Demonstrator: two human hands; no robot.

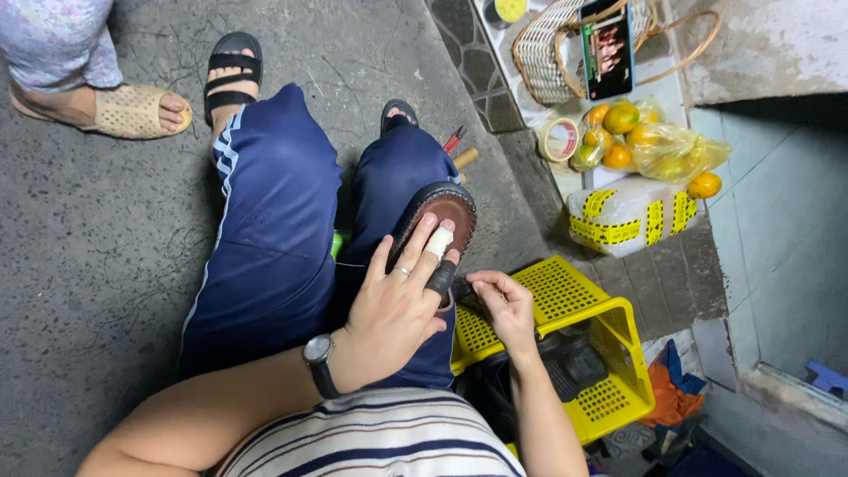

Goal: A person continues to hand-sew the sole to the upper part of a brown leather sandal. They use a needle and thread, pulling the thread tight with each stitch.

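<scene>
On the person's right knee lies a brown shoe (439, 215), sole up, and the left hand (399, 300) presses on it with fingers (439, 243) spread flat, one taped white and one sheathed in black. Just beside it, over the yellow crate (590, 305) on the floor, the right hand (503, 305) has its fingers curled closed; what they pinch is too small to tell.

A: Any packages or screens?
B: A white box (625, 216) banded with yellow-black tape sits under a clear bag of oranges (649, 141). A lit phone screen (607, 49) leans on the wicker basket (548, 53).
</scene>
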